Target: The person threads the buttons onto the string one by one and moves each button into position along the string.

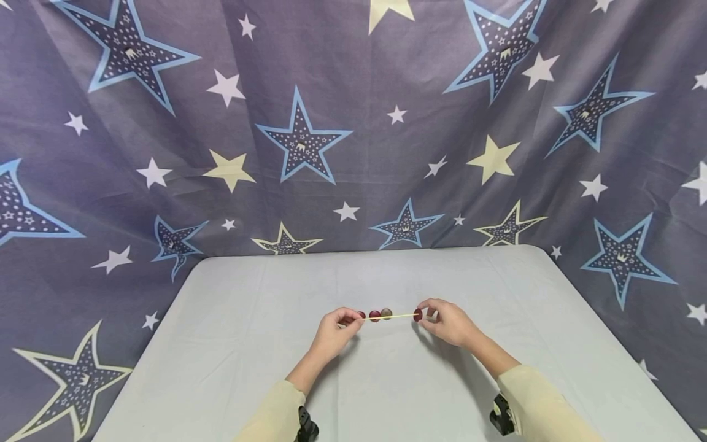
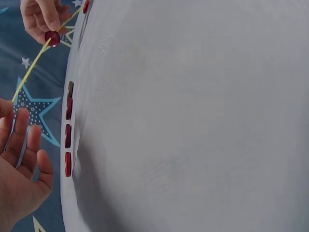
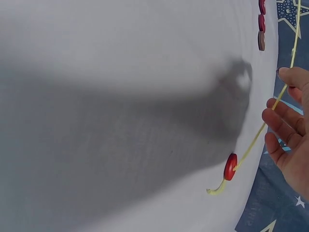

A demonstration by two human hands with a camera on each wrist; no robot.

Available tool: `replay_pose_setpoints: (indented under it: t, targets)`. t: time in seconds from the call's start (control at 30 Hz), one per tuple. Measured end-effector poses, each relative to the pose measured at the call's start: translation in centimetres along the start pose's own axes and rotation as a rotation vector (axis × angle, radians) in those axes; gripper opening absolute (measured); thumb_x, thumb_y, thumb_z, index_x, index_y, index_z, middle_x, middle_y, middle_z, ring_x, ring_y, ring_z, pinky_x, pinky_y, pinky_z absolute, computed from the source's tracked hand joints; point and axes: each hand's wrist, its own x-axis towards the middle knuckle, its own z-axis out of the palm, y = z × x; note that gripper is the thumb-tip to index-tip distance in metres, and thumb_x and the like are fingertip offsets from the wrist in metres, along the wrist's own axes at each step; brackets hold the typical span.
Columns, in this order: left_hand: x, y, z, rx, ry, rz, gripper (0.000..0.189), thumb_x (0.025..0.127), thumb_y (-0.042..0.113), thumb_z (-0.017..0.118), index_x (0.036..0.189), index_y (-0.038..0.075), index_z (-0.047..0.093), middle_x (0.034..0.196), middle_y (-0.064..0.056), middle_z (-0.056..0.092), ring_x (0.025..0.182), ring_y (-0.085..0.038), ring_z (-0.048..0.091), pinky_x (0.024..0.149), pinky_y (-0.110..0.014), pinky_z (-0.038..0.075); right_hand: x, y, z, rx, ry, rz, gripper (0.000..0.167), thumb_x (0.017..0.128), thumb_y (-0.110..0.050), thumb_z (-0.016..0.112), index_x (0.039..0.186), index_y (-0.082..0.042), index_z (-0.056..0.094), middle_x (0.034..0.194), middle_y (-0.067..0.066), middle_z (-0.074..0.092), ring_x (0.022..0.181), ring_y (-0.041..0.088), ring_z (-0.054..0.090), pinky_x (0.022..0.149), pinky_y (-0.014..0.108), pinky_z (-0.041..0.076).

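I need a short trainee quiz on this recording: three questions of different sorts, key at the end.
1. Which hand pinches a button?
2. True or false: the string hangs slack between the left hand and the right hand.
3. In the right wrist view, the lowest button in the row is: A) blue; B) brown; C) white.

Key: 1. The right hand. 2. False: it runs straight. 3. B.
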Motion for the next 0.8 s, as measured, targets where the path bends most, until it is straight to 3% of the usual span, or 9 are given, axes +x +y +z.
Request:
replay_pose_setpoints:
  t: [0.8]
  targets:
    - [-0.2,0.1,-0.1,0.014,-0.019,-0.044,0.004,0.085,0.015,0.067,0.083,0.011,0.068,0.081,-0.003,0.065,0.073,-0.008,0.055,0.067,-0.020,0.046,-0.6,1.2,-0.7,-0.047,0.002,0.019,0.026,0.082,-0.019,0.070,0.106,-0.011,0.065,0.090,0.005,0.062,0.066,0.007,0.050,0.062,0.025,0.042]
